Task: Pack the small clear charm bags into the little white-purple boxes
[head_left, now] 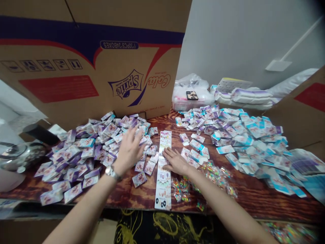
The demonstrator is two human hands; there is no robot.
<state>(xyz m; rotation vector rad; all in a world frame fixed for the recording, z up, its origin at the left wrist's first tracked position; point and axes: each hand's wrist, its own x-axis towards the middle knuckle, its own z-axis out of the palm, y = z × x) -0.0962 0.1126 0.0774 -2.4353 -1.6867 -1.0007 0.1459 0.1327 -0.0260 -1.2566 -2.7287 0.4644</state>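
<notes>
My left hand (129, 150) hovers with spread fingers over the near right edge of a heap of small purple-and-white printed cards (83, 152), and a metal wristwatch (111, 173) sits on that wrist. My right hand (176, 162) lies flat on the wooden tabletop (243, 191), its fingertips at a long printed paper strip (163, 178). Beyond it spreads a second heap of cards (243, 142) with teal-and-white edges. Small packets of colourful pieces (180, 189) lie just below my right hand.
A large printed cardboard box (88, 61) stands upright behind the left heap. A metal pot (21, 156) sits at the far left. Farther back are a plastic bag (192, 96) with a phone on it and white packaged stacks (250, 96). Cardboard (304, 115) stands at the right.
</notes>
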